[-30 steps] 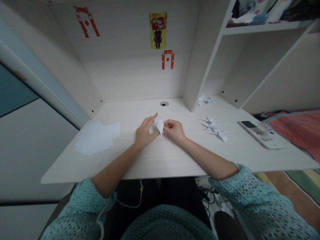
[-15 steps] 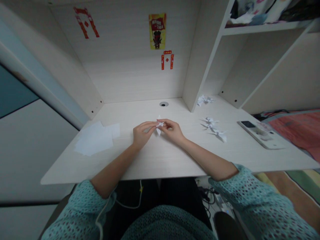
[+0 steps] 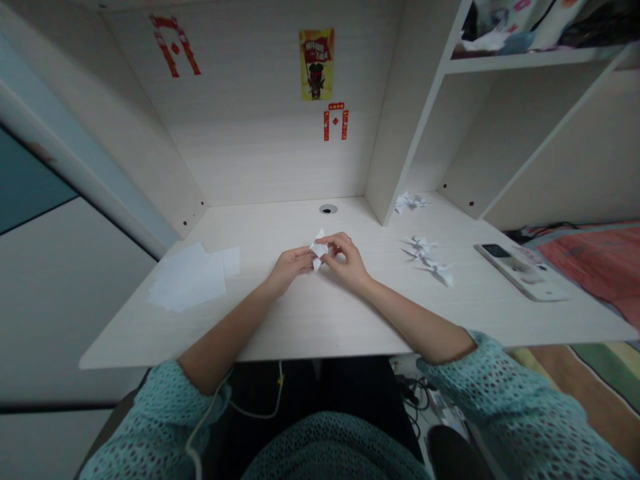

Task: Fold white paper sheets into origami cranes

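Observation:
Between my two hands, just above the middle of the desk, is a white origami paper crane with pointed ends showing at top and bottom. My left hand pinches it from the left with its fingertips. From the right, my right hand grips it between thumb and fingers. Several finished-looking folded cranes lie in a row on the desk to the right. More folded paper pieces sit farther back by the partition. A spread of white paper sheets lies at the left.
The white desk has a round cable hole at the back. A phone-like white device lies at the right, near a red cloth. An upright partition stands behind the cranes. A white cable hangs below the front edge.
The folded paper has turned, so that a broader white face shows. My left fingers have moved lower on it, while my right fingers have shifted up slightly.

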{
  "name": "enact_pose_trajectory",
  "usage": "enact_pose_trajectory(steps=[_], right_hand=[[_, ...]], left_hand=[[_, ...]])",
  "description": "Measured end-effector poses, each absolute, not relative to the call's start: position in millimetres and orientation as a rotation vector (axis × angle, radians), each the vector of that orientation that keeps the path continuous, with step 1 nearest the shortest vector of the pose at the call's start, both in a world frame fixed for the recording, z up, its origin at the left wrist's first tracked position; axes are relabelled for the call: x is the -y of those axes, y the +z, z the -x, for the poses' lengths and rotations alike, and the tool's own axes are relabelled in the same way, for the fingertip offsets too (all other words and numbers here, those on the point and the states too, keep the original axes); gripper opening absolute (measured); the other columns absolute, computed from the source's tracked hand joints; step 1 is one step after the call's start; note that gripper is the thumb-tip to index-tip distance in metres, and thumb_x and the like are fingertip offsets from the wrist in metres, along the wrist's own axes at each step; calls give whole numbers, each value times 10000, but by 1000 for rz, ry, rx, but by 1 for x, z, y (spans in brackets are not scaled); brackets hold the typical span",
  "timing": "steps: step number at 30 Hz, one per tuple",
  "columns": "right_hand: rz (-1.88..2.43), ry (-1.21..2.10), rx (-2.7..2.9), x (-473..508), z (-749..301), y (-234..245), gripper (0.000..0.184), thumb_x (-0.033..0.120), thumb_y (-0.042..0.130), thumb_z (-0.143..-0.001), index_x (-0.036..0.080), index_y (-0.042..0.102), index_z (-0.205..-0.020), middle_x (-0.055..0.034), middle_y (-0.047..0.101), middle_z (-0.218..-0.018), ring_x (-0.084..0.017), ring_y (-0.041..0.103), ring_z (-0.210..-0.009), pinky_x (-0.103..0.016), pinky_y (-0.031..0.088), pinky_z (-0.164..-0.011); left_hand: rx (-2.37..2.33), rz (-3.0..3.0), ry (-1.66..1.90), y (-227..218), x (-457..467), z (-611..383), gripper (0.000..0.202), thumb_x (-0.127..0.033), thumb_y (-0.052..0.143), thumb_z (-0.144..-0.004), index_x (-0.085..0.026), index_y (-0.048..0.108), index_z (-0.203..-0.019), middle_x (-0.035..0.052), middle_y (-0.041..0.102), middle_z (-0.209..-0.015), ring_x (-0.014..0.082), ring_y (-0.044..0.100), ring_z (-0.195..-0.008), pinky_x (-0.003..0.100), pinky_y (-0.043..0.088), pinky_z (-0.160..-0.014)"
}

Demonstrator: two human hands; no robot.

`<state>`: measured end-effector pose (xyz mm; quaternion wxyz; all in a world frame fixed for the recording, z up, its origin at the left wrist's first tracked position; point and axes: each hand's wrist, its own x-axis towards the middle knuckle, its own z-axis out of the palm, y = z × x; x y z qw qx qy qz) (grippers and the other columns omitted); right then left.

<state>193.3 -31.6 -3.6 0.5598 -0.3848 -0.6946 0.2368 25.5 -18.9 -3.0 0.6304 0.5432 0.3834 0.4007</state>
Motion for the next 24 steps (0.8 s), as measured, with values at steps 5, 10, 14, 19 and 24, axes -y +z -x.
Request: enact_pose_trajectory(steps=[5, 10, 14, 19, 24], right_hand=[[863, 507, 1731, 29, -195, -4, 252, 214, 623, -753, 282, 677, -989, -62, 485, -1047, -216, 470, -1039, -386, 394, -906], [841, 578, 1788, 24, -196, -9, 259, 237, 606, -782, 309, 661, -1025, -52, 509, -1096, -221, 452, -1109, -418, 312, -994], [813, 658, 1807, 22, -197, -11, 279, 250, 570, -811, 304, 638, -1076, -52, 549, -1064, -209, 487, -1057, -391, 362, -936], [755, 721, 1867, 24, -197, -8, 322, 223, 511, -841, 296, 606, -1139, -47, 569, -981, -191, 509, -964, -350, 400, -857], [801, 715, 1891, 23, -198, -7, 326, 226, 523, -831, 289, 613, -1139, -39, 578, -933, -184, 517, -915, -359, 390, -866]], left_hand=[[-852, -1241, 926, -2, 20, -24, 386, -398, 659, -721, -152, 666, -1018, 86, 671, -971, 157, 599, -853, 308, 408, -825], [-831, -1205, 932, 0, 20, -23, 363, -365, 662, -718, -143, 668, -1005, 87, 670, -955, 159, 601, -843, 317, 401, -844], [-829, -1189, 939, 2, 21, -23, 345, -349, 663, -714, -142, 671, -990, 87, 668, -960, 161, 601, -852, 315, 399, -847], [-847, -1253, 916, 1, 21, -23, 343, -357, 655, -714, -122, 677, -963, 95, 674, -920, 165, 597, -833, 311, 413, -817], [-831, -1266, 940, 0, 21, -24, 340, -364, 654, -714, -125, 679, -956, 96, 674, -932, 175, 605, -851, 315, 422, -811]])
